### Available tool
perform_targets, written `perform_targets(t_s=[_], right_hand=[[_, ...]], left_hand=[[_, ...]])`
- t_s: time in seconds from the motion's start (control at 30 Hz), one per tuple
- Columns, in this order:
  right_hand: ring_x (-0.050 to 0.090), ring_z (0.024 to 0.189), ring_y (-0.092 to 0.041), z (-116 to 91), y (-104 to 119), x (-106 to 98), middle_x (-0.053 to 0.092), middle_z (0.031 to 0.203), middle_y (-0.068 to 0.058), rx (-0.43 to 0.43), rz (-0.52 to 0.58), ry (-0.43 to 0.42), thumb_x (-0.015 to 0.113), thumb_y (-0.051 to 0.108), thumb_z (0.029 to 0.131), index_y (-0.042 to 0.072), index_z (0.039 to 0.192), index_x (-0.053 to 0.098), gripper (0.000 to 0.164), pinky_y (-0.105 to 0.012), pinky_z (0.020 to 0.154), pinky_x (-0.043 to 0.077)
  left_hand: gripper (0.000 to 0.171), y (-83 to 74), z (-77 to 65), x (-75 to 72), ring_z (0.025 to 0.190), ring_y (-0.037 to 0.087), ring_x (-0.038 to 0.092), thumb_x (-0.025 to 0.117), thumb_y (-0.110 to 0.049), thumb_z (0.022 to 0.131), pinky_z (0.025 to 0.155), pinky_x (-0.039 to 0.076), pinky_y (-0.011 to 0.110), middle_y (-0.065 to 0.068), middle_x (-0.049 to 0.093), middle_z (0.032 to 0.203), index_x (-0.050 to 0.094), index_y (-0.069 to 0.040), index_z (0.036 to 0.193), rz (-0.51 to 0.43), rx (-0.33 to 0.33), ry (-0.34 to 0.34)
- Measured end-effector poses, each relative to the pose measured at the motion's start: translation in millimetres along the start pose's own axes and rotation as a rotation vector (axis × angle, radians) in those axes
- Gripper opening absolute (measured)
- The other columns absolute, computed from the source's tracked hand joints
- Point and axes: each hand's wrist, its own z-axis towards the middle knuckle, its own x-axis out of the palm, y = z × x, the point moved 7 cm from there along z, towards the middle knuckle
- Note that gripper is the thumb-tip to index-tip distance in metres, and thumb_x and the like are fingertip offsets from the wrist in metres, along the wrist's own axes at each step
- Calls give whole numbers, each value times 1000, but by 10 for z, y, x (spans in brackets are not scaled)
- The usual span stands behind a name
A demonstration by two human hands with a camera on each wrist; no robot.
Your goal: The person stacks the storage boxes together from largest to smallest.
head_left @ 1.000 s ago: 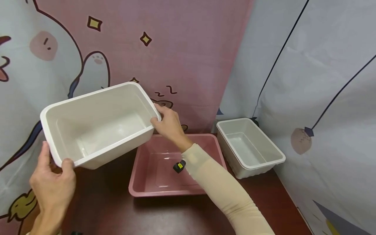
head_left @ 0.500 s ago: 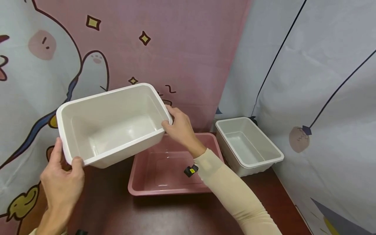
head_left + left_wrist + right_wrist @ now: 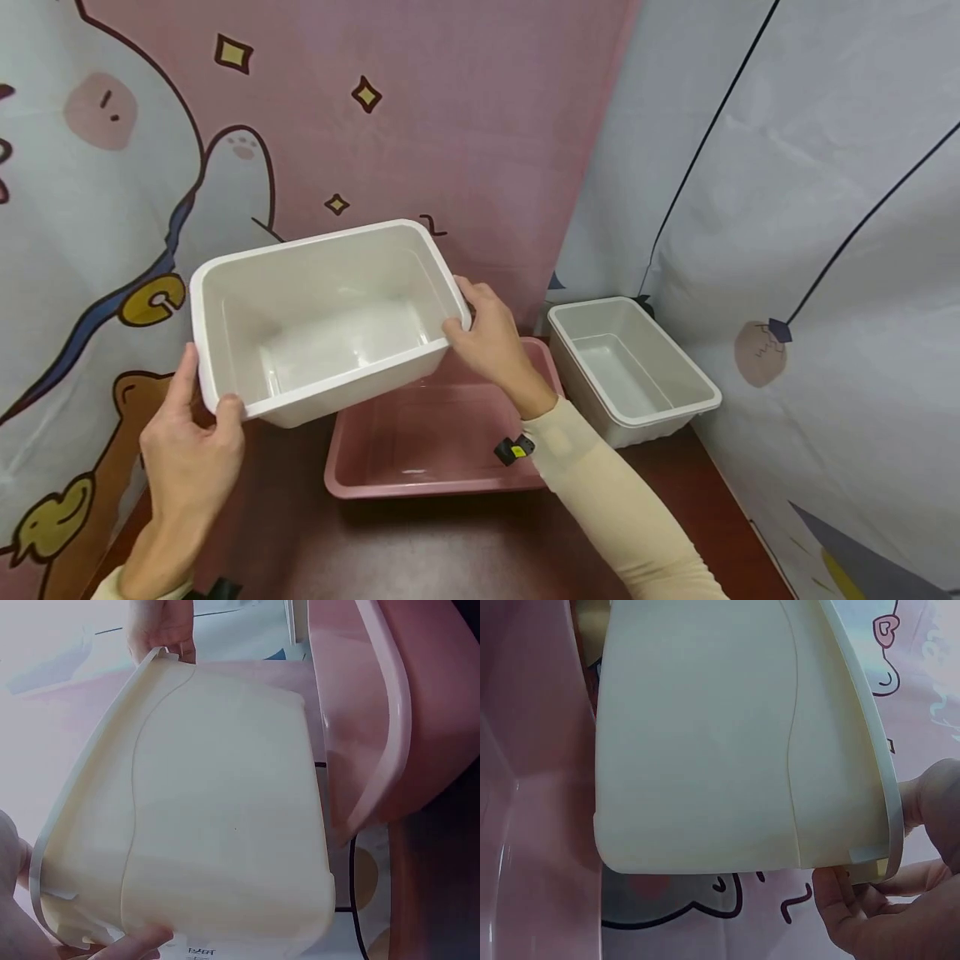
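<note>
Both hands hold a white plastic bin (image 3: 330, 333) in the air, its open top tilted toward the head camera. My left hand (image 3: 191, 458) grips the bin's near left corner, thumb over the rim. At the right end, my right hand (image 3: 491, 337) pinches the rim, with fingers curled beneath it, as the right wrist view shows. Below and partly behind the bin lies a shallow pink tub (image 3: 442, 487) on the table. In both wrist views the outer wall of the white bin (image 3: 225, 802) fills the middle, beside the pink tub (image 3: 540, 825).
More white bins (image 3: 633, 362), apparently stacked, stand to the right of the pink tub, near the corner. The dark reddish-brown table (image 3: 420, 550) runs in front. Printed cloth (image 3: 480, 125) hangs behind and on both sides.
The white bin has moved to the right and slightly down, with both hands still gripping it. The pink tub and the bins at the right have stayed in place.
</note>
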Motion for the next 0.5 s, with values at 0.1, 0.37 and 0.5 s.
perform_targets(t_s=[0.1,0.37,0.5], right_hand=[[74,126,-40,-47,-39,-59,72,146,-21,11,0,-3,69,11,98,7,167,63,69,-61,113,62],[73,120,-39,-168,-118,-239,73,141,-21,7,-14,-41,67,9,97,9,164,66,67,-60,108,62],[73,115,-38,-225,-161,-333,74,137,-20,6,-52,-64,67,10,95,11,162,68,67,-58,104,60]], left_hand=[[78,-27,-12,51,98,-19,57,68,-10,102,72,41,-3,21,72,159,53,-26,176,-1,10,13],[77,-121,-46,206,96,-21,54,68,-7,102,67,42,0,18,70,163,53,-23,176,-25,36,51],[77,-170,-60,277,89,-10,56,68,-7,102,57,38,8,16,67,167,53,-23,176,-16,45,70]])
